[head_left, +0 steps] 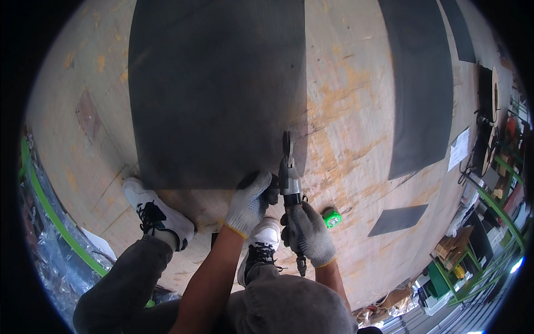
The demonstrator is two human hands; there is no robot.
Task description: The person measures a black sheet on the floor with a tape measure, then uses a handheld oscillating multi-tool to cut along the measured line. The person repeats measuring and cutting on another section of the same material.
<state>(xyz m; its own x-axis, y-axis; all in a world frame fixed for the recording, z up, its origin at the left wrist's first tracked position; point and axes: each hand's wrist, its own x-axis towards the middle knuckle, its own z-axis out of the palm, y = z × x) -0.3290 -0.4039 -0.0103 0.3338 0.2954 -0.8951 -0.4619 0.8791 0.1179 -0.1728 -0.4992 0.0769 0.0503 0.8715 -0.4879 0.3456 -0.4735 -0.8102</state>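
Note:
My right hand [312,234], in a grey-white work glove, is wrapped round the dark grip of an air-powered plier tool [290,181]. Its silver body points away from me, and its slim jaws lie over the right edge of a large dark mesh sheet [217,94]. At the near right corner of that sheet, just left of the tool, is my left hand [253,197], gloved too. Its fingers are curled in; what they pinch, if anything, is hidden. A green tape measure [332,217] lies right of my right hand.
The sheet lies on a worn plywood surface [347,111]. Farther right are a long dark strip [420,83], a small dark piece [397,220] and a white paper [459,148]. Green metal rails [58,220] run along both sides, with clear plastic at left. My shoes [153,211] stand near the sheet.

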